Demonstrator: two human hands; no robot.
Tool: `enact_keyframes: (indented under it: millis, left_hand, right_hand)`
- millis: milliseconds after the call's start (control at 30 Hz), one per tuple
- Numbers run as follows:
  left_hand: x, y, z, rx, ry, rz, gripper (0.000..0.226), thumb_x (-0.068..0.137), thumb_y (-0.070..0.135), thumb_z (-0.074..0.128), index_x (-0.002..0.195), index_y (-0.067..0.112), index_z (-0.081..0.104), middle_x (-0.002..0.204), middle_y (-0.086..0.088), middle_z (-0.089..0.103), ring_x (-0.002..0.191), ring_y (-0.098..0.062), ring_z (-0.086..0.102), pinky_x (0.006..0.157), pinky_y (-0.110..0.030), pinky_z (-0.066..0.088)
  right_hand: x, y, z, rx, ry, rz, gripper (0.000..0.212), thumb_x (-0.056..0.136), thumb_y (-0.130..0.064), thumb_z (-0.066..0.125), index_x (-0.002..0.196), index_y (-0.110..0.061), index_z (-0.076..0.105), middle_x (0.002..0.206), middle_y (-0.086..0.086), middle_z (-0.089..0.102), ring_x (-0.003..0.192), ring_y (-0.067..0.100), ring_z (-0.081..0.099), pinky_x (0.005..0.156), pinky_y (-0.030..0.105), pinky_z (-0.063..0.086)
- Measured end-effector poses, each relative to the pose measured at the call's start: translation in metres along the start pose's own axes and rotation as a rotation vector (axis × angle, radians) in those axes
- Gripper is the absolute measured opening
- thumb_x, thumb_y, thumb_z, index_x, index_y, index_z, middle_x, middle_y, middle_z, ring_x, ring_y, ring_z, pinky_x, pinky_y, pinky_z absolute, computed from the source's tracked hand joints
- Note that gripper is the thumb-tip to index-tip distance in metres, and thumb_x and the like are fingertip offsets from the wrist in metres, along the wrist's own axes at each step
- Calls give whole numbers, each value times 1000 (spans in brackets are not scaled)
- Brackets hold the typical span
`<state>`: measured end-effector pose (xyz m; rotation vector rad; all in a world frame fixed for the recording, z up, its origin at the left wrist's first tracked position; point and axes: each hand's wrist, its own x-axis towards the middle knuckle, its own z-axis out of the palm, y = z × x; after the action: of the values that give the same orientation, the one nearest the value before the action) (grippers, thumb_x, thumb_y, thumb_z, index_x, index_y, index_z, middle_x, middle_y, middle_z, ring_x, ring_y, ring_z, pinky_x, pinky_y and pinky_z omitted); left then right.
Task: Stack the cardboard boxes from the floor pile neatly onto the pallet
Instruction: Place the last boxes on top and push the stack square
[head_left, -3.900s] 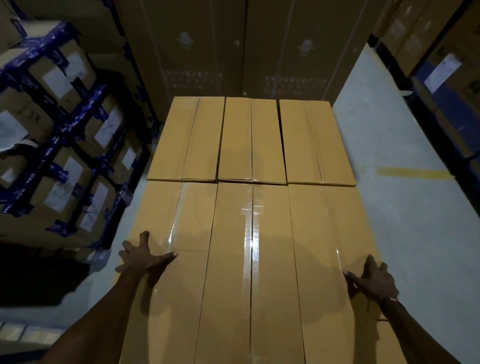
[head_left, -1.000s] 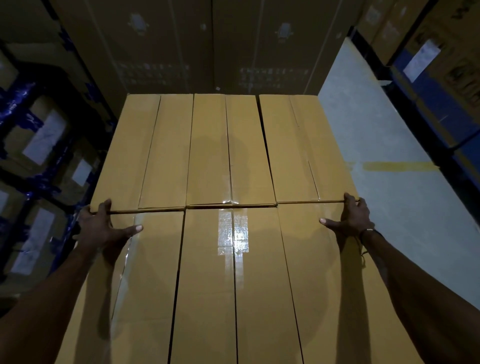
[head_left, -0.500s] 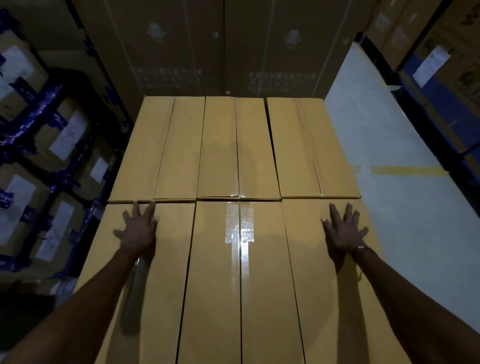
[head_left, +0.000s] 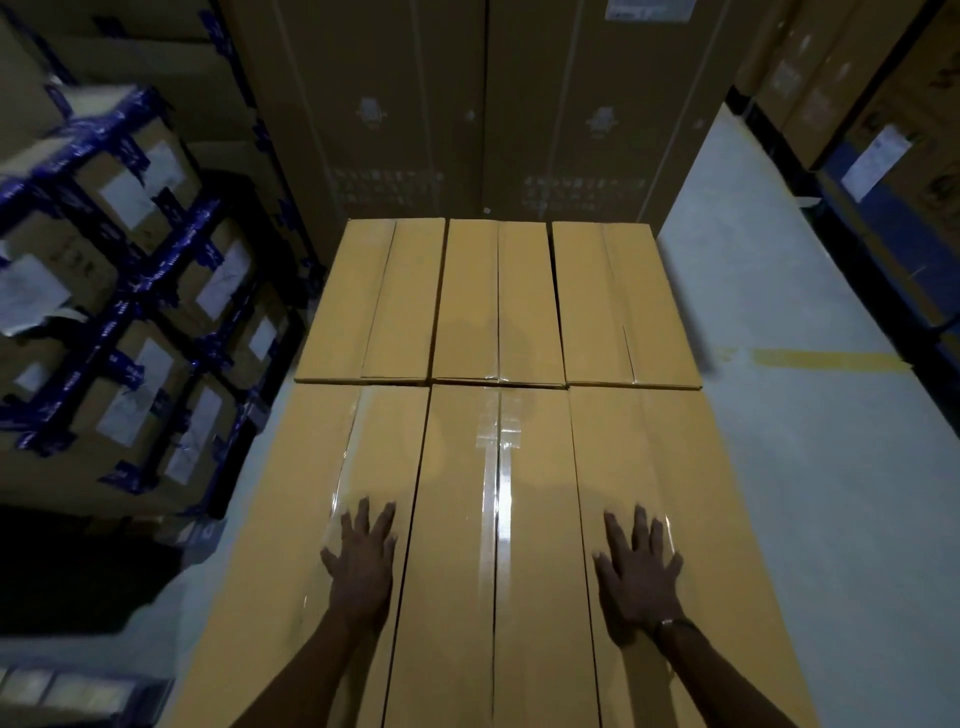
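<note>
Head view is showing the left hand (head_left: 361, 558) and right hand (head_left: 640, 570) lying flat with fingers spread out, holding nothing, on the near cardboard boxes (head_left: 457, 597). Three far boxes (head_left: 498, 304) are sitting just behind them.

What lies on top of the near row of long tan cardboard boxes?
Left hand and right hand rest flat on the near row of long tan cardboard boxes. Whatever is underneath is hidden.

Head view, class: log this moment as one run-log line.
left hand: flat on near-left box | right hand: flat on near-right box | far row: untouched
</note>
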<state>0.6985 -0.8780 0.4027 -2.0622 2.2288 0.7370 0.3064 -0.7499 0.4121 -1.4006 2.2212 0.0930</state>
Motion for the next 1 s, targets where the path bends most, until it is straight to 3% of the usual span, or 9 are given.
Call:
enact_keyframes:
  millis: [133, 533, 700, 833, 1000]
  left_hand:
    - [-65, -7, 9, 10, -65, 0, 54, 111, 41, 29, 163, 42, 14, 173, 0, -7, 159, -30, -3, 116, -72, 13]
    - [-214, -41, 37, 48, -212, 97, 66, 105, 49, 49, 162, 38, 19, 172, -1, -8, 158, -36, -2, 119, -66, 20]
    - [-249, -57, 35, 95, -238, 186, 70, 100, 46, 59, 162, 35, 26, 173, -6, 5, 157, -38, 10, 119, -55, 28]
    - [-270, -57, 22, 35, -201, 231, 70, 100, 46, 60, 161, 30, 29, 172, -6, 13, 156, -35, 16, 120, -56, 27]
    - [-306, -60, 10, -30, -125, 257, 68, 98, 44, 62, 158, 30, 34, 170, -3, 20, 156, -30, 19, 121, -61, 24]
  right_hand:
    - [-59, 1, 21, -18, -71, -39, 71, 106, -59, 28, 162, -38, -10, 165, 6, -33, 154, 36, -23, 119, 70, 5]
    - [-207, 4, 69, -37, -143, -98, 69, 106, -56, 34, 164, -36, 3, 169, 8, -21, 156, 39, -13, 120, 65, 15]
    - [-256, 7, 86, 23, -118, -124, 68, 105, -49, 40, 164, -28, 14, 172, 12, -3, 157, 38, 2, 121, 55, 26]
    - [-288, 4, 95, 126, -52, -130, 76, 95, -54, 35, 163, -24, 17, 171, 11, 6, 156, 36, 10, 119, 56, 29]
    - [-335, -4, 110, 145, 25, -156, 70, 104, -42, 51, 163, -20, 21, 170, 16, 10, 156, 40, 12, 122, 53, 24]
